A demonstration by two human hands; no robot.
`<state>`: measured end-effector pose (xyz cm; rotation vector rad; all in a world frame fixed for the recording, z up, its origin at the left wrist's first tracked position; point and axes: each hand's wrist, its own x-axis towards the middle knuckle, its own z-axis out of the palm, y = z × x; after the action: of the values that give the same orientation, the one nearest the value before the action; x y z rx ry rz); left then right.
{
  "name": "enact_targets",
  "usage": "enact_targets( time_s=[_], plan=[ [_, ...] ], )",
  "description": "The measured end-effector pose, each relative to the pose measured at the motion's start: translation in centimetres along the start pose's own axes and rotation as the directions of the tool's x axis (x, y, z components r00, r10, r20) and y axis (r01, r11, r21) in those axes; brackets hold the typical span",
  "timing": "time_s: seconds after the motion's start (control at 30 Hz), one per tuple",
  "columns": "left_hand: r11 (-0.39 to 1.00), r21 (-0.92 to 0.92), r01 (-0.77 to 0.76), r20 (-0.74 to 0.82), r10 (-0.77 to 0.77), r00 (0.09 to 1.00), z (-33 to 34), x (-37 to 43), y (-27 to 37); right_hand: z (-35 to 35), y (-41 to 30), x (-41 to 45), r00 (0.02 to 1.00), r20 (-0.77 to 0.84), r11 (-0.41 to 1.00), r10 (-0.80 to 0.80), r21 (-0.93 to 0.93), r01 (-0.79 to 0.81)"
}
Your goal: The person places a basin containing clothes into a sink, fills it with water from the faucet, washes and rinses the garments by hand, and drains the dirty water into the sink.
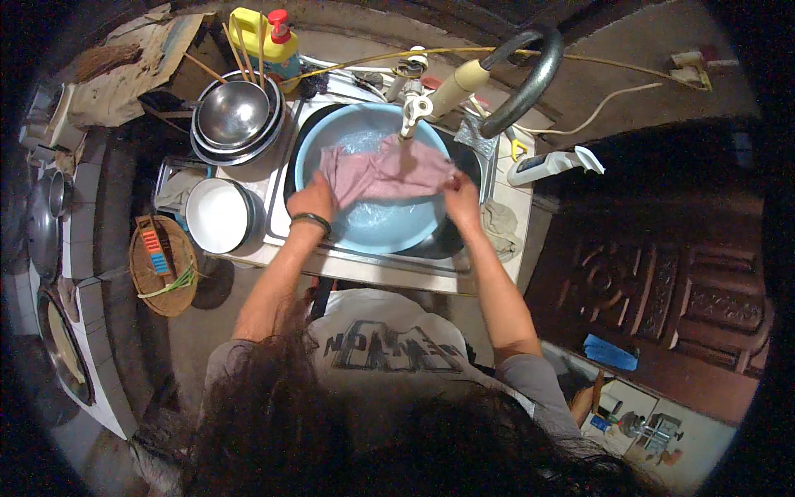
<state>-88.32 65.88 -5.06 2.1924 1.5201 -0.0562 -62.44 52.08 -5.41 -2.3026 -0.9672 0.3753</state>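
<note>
A pink cloth (391, 171) is stretched across a light blue plastic basin (372, 233) that sits in the sink and holds water. My left hand (312, 202), with a dark bracelet at its wrist, grips the cloth's left end over the basin's rim. The cloth's right end is pinched in the fingers of my right hand (461, 196), at the basin's right side. Just above the cloth's upper edge is the spout of a faucet (417, 109); whether water runs from it is hard to tell.
Stacked metal bowls (233, 115) and a white bowl (216, 216) stand left of the sink. Behind is a yellow jug with a red pump (282, 34). A flexible dark hose (549, 68) arches at the upper right, near a white spray bottle (546, 166). A grey-green rag (499, 230) lies by the right edge.
</note>
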Motion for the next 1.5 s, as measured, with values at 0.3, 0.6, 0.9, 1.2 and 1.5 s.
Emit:
enact_targets(
  time_s=[0.3,0.6,0.9,1.2,1.5],
  plan=[
    [0.887,0.046,-0.460,-0.189,0.460,0.868,7.0,8.6,3.2,16.0,0.4,-3.7,0.733,0.542,0.815,-0.411,-0.141,0.562],
    [0.986,0.135,-0.097,0.450,0.026,0.893,8.1,10.9,2.9,16.0,6.1,-3.7,0.732,0.193,0.717,-0.653,-0.154,0.680],
    [0.966,-0.253,0.060,0.586,0.104,0.804,15.1,12.4,0.4,18.4,8.4,-4.1,0.830,0.449,0.806,-0.330,-0.324,0.495],
    [0.360,-0.928,0.096,0.226,0.339,0.913,4.0,9.2,-2.5,7.3,-2.3,-3.8,0.867,0.425,0.966,-0.260,0.131,0.225],
    [0.681,-0.648,-0.342,-0.289,0.196,0.937,2.6,10.9,2.9,6.5,-3.1,-1.0,0.918,0.383,0.909,0.099,0.340,-0.240]
  ],
)
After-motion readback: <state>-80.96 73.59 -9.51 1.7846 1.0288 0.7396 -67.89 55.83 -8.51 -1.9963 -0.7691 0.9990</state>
